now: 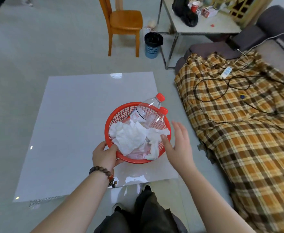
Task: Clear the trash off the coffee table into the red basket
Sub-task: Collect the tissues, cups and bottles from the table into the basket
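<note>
The red basket sits on the right part of the pale glossy coffee table. Inside it lie crumpled white tissues and two clear plastic bottles with red caps, their necks sticking out over the far rim. My left hand grips the basket's near rim, thumb inside. My right hand hovers just right of the basket with fingers spread and nothing in it, close to a tissue that hangs over the rim.
A sofa with a plaid orange-brown blanket, cables and a remote on it, runs along the right. A wooden chair, a blue bin with a black liner and a cluttered side table stand beyond the coffee table.
</note>
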Tool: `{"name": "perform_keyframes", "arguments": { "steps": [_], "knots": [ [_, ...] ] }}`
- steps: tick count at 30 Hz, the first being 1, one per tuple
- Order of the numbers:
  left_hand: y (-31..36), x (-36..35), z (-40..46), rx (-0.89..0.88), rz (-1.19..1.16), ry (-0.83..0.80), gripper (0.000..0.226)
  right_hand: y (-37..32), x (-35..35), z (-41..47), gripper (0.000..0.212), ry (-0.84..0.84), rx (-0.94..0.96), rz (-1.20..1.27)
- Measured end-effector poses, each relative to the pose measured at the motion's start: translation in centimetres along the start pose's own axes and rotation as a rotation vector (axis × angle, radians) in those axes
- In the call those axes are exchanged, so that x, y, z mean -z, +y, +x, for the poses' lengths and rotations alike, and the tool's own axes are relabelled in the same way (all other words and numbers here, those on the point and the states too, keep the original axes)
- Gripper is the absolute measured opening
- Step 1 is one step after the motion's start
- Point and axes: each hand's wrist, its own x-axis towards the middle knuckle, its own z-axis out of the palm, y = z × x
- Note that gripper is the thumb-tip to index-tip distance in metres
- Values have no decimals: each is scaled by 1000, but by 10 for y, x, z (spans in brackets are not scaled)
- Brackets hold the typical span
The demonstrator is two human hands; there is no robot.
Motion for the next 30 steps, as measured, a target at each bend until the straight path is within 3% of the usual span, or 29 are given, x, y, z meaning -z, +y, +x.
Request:
{"name": "perform_keyframes", "arguments": {
  "steps": [4,10,18,30],
  "knots": [
    [-3,-18,-7,-17,99,-99,15,35,24,-2,61,-22,-203,72],
    [-7,-54,-21,-26,195,-232,11,71,60,-5,44,33,-375,278],
    [-35,-155,-44,-73,246,-238,8,156,113,21,32,44,-371,265],
    [-62,-361,-75,-106,226,-143,5,298,237,130,36,-33,-385,250]
  ]
}}
